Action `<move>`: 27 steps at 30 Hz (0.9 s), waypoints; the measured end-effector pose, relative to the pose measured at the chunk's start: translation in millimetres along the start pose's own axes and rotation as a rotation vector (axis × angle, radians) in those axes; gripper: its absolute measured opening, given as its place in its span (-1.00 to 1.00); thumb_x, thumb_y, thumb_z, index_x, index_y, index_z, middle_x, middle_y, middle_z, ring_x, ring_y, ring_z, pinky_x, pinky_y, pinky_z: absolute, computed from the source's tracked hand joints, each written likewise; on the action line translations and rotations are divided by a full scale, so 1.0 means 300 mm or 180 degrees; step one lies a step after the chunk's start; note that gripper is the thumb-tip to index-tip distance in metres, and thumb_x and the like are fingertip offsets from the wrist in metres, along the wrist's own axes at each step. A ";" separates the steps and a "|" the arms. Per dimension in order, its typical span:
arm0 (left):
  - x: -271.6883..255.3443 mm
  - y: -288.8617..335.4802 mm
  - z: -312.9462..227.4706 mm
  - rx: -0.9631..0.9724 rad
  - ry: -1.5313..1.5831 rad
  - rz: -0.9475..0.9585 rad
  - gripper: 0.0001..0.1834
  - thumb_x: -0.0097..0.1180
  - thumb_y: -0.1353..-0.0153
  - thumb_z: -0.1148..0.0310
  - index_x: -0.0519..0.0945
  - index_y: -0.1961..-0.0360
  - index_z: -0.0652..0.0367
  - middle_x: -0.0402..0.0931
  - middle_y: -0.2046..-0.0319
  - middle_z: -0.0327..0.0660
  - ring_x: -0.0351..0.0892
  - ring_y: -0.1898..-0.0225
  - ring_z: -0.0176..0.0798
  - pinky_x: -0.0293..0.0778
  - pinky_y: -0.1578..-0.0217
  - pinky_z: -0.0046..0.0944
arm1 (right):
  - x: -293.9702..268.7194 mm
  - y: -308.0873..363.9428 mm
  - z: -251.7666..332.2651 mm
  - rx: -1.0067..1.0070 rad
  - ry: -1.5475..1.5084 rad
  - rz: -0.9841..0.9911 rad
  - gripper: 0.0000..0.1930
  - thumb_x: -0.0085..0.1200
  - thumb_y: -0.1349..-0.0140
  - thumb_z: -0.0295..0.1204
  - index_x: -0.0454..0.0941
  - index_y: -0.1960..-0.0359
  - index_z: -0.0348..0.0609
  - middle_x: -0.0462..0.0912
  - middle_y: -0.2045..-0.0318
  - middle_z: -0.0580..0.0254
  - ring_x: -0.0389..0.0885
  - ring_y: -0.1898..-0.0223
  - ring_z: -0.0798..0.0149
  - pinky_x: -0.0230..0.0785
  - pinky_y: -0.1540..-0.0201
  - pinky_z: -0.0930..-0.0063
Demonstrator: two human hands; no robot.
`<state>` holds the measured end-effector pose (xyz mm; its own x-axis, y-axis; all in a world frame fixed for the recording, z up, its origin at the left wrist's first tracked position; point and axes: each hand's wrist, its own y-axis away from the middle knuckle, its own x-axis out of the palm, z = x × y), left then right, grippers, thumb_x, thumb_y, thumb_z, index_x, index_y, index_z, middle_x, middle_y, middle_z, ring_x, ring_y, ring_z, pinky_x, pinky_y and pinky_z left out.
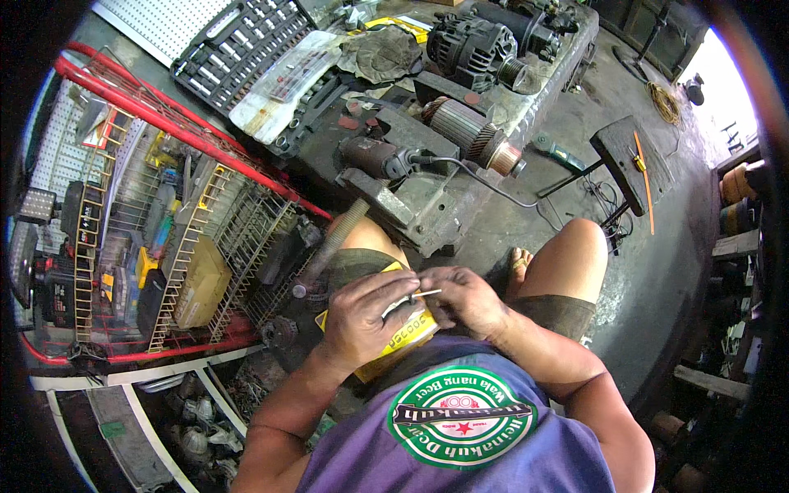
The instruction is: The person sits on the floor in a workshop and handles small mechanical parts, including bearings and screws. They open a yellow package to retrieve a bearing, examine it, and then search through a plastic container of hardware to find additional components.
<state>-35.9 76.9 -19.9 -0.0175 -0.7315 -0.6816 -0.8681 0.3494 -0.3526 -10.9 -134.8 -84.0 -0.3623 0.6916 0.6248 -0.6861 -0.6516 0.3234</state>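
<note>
Both hands meet above my lap, in front of the bench vise. My right hand [470, 302] is closed, its thumb and fingers pinching a thin white stick [427, 293]. Close against it, my left hand [368, 316] has its fingers bent and pressed together. A pale, narrow edge shows between the left fingers, but what they hold is too small to name. Under the hands, a yellow printed packet [411, 335] lies on my thigh, partly covered by the left hand.
Ahead stands a workbench with a bench vise [403, 201], an armature [462, 123], an alternator [470, 49] and a socket set [242, 53]. A red-framed wire rack [185, 135] stands left. To the right are a small stool [616, 156] and a corded power tool [560, 153].
</note>
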 end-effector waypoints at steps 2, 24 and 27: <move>-0.025 -0.021 -0.011 -0.0046 -0.0254 0.0283 -0.64 0.50 -0.10 0.47 0.77 0.03 0.19 0.77 0.11 -0.05 0.81 0.13 0.01 0.72 0.06 -0.10 | -0.023 0.021 0.013 -0.0028 -0.0397 -0.0008 -0.74 0.00 -0.60 -0.27 0.64 0.12 -0.19 0.48 0.55 0.42 0.33 0.60 0.49 0.10 0.55 0.51; 0.013 -0.083 -0.062 -0.0466 0.0201 0.0745 -0.61 0.56 -0.12 0.38 0.79 0.00 0.16 0.75 0.24 -0.08 0.80 0.23 -0.06 0.69 0.17 -0.14 | -0.094 0.009 -0.087 0.0399 -0.1635 0.0990 -0.76 0.21 -0.52 -0.23 0.56 -0.06 -0.04 0.48 0.35 0.49 0.25 0.53 0.55 0.06 0.50 0.61; 0.016 -0.082 -0.068 -0.0471 0.0213 0.0729 -0.61 0.54 -0.12 0.42 0.78 0.00 0.18 0.76 0.21 -0.07 0.81 0.19 -0.06 0.70 0.14 -0.15 | -0.091 0.013 -0.083 0.0340 -0.1587 0.0887 -0.78 0.19 -0.54 -0.24 0.57 -0.04 -0.06 0.47 0.39 0.48 0.24 0.54 0.54 0.06 0.50 0.60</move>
<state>-24.8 52.9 -1.3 -0.2502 -0.6821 -0.6871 -0.9006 0.4245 -0.0934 -19.3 -148.7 -117.5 -0.1616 0.2762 0.9474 -0.5307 -0.8337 0.1525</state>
